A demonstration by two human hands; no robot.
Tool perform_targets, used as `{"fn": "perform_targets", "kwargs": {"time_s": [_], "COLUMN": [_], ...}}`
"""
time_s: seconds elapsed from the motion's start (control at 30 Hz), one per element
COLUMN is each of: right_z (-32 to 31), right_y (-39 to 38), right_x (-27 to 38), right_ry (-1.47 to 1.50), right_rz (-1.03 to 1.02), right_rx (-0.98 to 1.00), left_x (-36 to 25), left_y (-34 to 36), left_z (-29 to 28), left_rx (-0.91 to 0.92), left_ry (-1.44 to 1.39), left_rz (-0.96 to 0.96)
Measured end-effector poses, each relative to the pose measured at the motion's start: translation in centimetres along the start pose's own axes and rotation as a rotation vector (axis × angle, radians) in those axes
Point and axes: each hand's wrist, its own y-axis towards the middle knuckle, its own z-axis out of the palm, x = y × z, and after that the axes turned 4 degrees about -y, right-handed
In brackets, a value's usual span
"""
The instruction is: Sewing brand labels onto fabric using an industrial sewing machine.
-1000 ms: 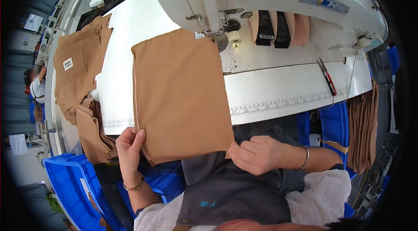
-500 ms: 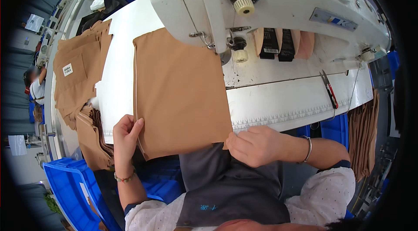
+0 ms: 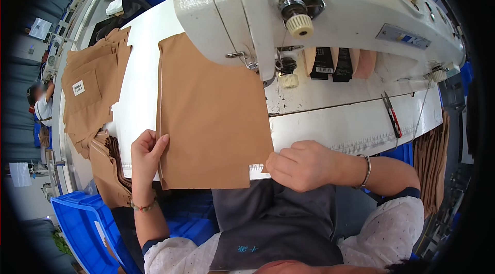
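A brown fabric panel (image 3: 214, 114) lies flat on the white machine table, with a pale strip along its left edge and a square notch at its lower right corner. Its far right part passes under the head of a white sewing machine (image 3: 227, 21); the needle area is partly hidden. My left hand (image 3: 147, 156) pinches the panel's left edge between thumb and fingers. At the lower right corner, beside the notch, my right hand (image 3: 299, 165) is closed on the fabric's edge, its fingertips curled under.
Brown pieces with pockets (image 3: 90, 88) and a folded brown stack (image 3: 111, 165) lie left. Red-handled thread snips (image 3: 392, 116) rest right. Black labels (image 3: 324, 62) sit under the machine arm. A blue crate (image 3: 85, 222) stands lower left; brown pieces (image 3: 430, 165) hang right.
The panel's near edge has straightened and lies flatter, so the notch at the lower right now shows. Both hands have shifted slightly, still on the fabric, and my view has tilted a little.
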Motion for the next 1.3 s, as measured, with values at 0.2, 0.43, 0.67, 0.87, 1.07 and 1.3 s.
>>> {"fn": "perform_targets", "kwargs": {"time_s": [0.2,0.43,0.67,0.87,1.07,1.3], "right_z": [0.6,1.0,1.8,2.3,2.4,2.4], "right_y": [0.2,0.8,1.4,2.0,2.5,2.7], "right_x": [-1.4,-3.7,-5.5,-6.9,-8.2,-8.5], "right_ry": [-0.017,0.019,-0.01,-0.001,0.001,-0.044], "right_rz": [0.013,0.059,0.104,0.173,0.244,0.315], "right_rx": [0.005,-0.022,-0.033,-0.027,0.037,0.066], "left_x": [-0.3,-1.0,-1.5,-1.8,-1.6,-5.3], "left_y": [1.5,3.8,6.7,9.1,11.6,9.7], "left_z": [0.0,0.5,0.6,0.6,0.8,4.3], "left_rx": [0.009,-0.007,-0.009,-0.004,-0.035,-0.324], "left_ry": [0.034,0.062,0.106,0.146,0.176,0.919], "left_rz": [0.031,0.041,0.087,0.082,0.143,0.568]}}
